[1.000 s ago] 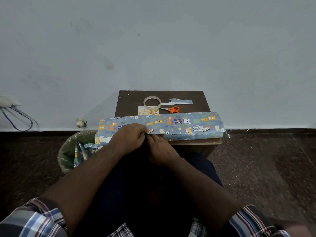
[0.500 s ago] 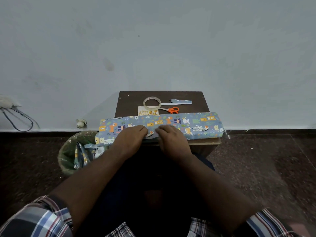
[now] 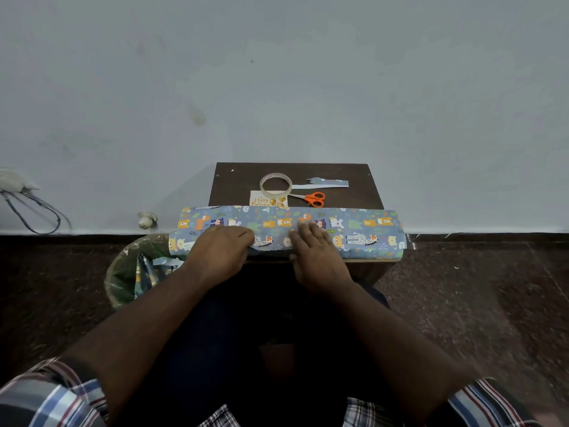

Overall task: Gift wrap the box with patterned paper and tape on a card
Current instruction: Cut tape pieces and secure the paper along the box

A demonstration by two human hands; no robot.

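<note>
A long box wrapped in blue animal-patterned paper (image 3: pixel 354 231) lies across the near edge of a small dark table (image 3: pixel 234 183). My left hand (image 3: pixel 220 251) lies flat on the paper left of centre. My right hand (image 3: pixel 317 251) presses the paper with straight fingers just right of centre. Both ends of the wrap overhang the table. Behind the box lie a clear tape roll (image 3: pixel 275 184), a "Happy Birthday" card (image 3: pixel 261 201) partly under the roll, and orange-handled scissors (image 3: pixel 312 198).
A cut strip of patterned paper (image 3: pixel 328 183) lies at the back of the table. A bin (image 3: pixel 123 272) with a green liner and paper scraps stands on the floor at the left. The wall is right behind the table; cables hang at far left.
My hands were together, pinching at the near edge of the paper. They have moved apart and up onto the top of the wrapped box, the right hand sliding right.
</note>
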